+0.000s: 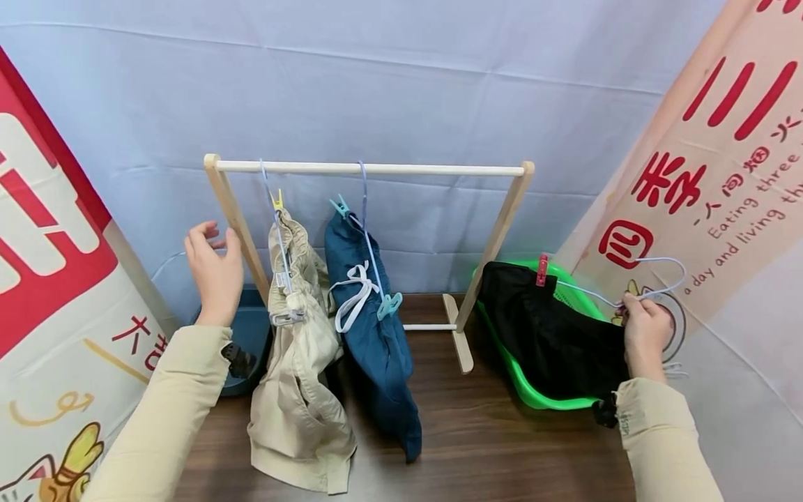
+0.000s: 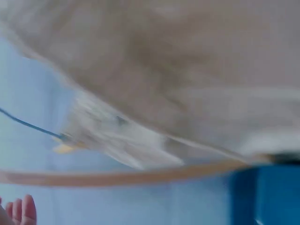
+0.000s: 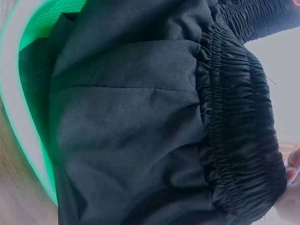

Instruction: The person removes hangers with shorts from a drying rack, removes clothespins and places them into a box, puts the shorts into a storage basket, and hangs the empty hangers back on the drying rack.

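Observation:
In the head view, my right hand (image 1: 647, 331) grips a pale blue hanger (image 1: 590, 293) and the near end of the waistband of black trousers (image 1: 558, 341). A red clip (image 1: 542, 270) pins the far end. In the right wrist view the gathered elastic waistband (image 3: 239, 108) fills the middle, fingers at its edge. My left hand (image 1: 215, 272) is raised beside the rack's left post, fingers loosely bent, holding nothing visible. Beige trousers (image 1: 301, 390) with a yellow clip (image 1: 277, 200) and blue trousers (image 1: 370, 348) with teal clips (image 1: 390, 305) hang from the rack (image 1: 433, 169).
Beneath the black trousers sits a green basket (image 1: 533, 397) to the right of the rack. A dark blue basin (image 1: 251, 321) stands behind the left forearm, with a thin pale wire near it. The wooden tabletop (image 1: 502, 446) lies in front; printed banners flank both sides.

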The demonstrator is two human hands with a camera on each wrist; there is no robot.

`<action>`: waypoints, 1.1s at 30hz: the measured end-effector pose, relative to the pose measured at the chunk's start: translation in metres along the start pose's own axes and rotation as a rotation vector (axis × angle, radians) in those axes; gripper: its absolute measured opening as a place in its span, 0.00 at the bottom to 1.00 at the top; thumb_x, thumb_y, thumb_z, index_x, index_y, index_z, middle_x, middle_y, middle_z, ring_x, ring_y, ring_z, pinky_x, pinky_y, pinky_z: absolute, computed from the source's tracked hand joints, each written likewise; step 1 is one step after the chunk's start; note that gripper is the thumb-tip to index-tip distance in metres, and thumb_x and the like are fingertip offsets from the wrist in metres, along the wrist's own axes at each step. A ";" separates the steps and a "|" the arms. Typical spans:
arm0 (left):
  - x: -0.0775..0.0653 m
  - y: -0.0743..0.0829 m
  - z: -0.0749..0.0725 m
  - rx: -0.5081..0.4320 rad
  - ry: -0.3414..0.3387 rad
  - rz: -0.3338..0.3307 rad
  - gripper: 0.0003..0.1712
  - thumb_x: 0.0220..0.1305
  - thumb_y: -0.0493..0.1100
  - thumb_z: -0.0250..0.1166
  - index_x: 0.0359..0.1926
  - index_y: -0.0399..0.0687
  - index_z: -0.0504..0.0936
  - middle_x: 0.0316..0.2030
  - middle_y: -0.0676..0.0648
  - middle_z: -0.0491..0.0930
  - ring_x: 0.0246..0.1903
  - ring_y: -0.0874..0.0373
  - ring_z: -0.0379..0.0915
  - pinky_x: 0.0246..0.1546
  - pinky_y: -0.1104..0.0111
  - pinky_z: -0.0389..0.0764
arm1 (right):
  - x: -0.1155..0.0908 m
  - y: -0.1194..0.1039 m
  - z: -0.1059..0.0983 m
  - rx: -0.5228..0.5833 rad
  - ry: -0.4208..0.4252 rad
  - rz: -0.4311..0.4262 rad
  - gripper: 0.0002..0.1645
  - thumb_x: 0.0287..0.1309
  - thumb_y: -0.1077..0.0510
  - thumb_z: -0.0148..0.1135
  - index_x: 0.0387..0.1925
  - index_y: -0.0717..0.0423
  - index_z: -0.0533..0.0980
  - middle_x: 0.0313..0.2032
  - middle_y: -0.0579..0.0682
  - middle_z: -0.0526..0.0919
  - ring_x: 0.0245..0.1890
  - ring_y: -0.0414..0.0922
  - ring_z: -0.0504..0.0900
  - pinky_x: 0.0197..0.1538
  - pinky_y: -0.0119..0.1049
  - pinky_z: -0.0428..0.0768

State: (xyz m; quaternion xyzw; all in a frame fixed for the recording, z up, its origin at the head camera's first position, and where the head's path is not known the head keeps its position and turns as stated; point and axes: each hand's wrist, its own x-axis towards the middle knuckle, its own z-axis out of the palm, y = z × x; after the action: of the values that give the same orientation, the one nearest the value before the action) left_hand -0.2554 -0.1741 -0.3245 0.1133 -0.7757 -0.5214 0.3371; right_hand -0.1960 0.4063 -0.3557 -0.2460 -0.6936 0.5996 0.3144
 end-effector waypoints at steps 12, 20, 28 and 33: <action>-0.030 0.099 -0.012 -0.148 -0.285 -0.037 0.24 0.71 0.48 0.48 0.64 0.44 0.64 0.65 0.44 0.58 0.59 0.56 0.63 0.51 0.68 0.67 | -0.003 0.002 0.000 -0.103 -0.027 -0.001 0.29 0.61 0.59 0.53 0.05 0.37 0.73 0.06 0.31 0.70 0.10 0.29 0.65 0.20 0.22 0.62; -0.077 0.141 -0.001 -0.263 -0.481 0.106 0.23 0.68 0.37 0.51 0.63 0.38 0.64 0.64 0.40 0.61 0.59 0.52 0.65 0.55 0.61 0.70 | -0.003 0.001 0.006 -0.198 -0.043 -0.045 0.29 0.60 0.56 0.54 0.03 0.35 0.70 0.05 0.28 0.67 0.12 0.29 0.64 0.23 0.23 0.62; -0.141 0.165 0.028 -0.239 -0.663 0.281 0.23 0.65 0.37 0.54 0.61 0.44 0.69 0.59 0.43 0.66 0.54 0.52 0.68 0.49 0.61 0.74 | -0.007 -0.004 0.016 -0.274 -0.087 -0.098 0.29 0.59 0.54 0.54 0.03 0.30 0.68 0.05 0.26 0.66 0.14 0.29 0.63 0.25 0.25 0.61; -0.171 0.168 0.051 -0.243 -0.780 0.276 0.22 0.67 0.38 0.53 0.62 0.46 0.68 0.59 0.44 0.67 0.54 0.53 0.69 0.50 0.63 0.75 | -0.010 -0.005 0.021 -0.337 -0.115 -0.146 0.30 0.59 0.53 0.53 0.02 0.28 0.67 0.06 0.23 0.65 0.15 0.28 0.63 0.26 0.25 0.61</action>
State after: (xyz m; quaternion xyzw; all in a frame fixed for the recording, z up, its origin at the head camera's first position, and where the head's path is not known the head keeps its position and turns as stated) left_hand -0.1310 0.0256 -0.2569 -0.2376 -0.7860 -0.5625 0.0963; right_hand -0.2050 0.3841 -0.3543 -0.2096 -0.8170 0.4637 0.2712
